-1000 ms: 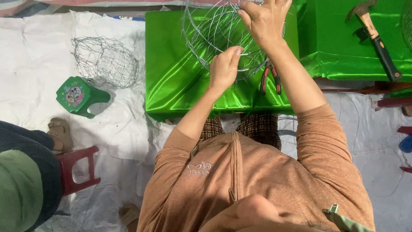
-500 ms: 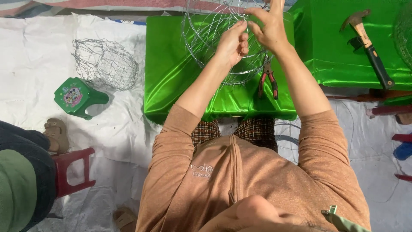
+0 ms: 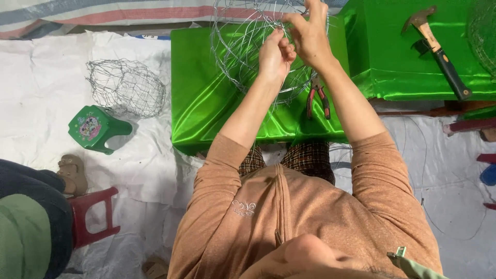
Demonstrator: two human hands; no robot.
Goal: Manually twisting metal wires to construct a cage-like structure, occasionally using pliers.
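Head view shows both hands raised over a green cloth-covered table (image 3: 217, 103). Left hand (image 3: 275, 56) and right hand (image 3: 310, 32) each pinch strands of the wire frame (image 3: 235, 46); pliers (image 3: 317, 96) lie beneath.

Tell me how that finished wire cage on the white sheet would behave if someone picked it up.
The wire cage is open mesh of thin wire, so it is probably very light for its size. The thin strands would likely flex or dent under a tight squeeze. Its rounded shape, lying on the white sheet, suggests it could roll if nudged.
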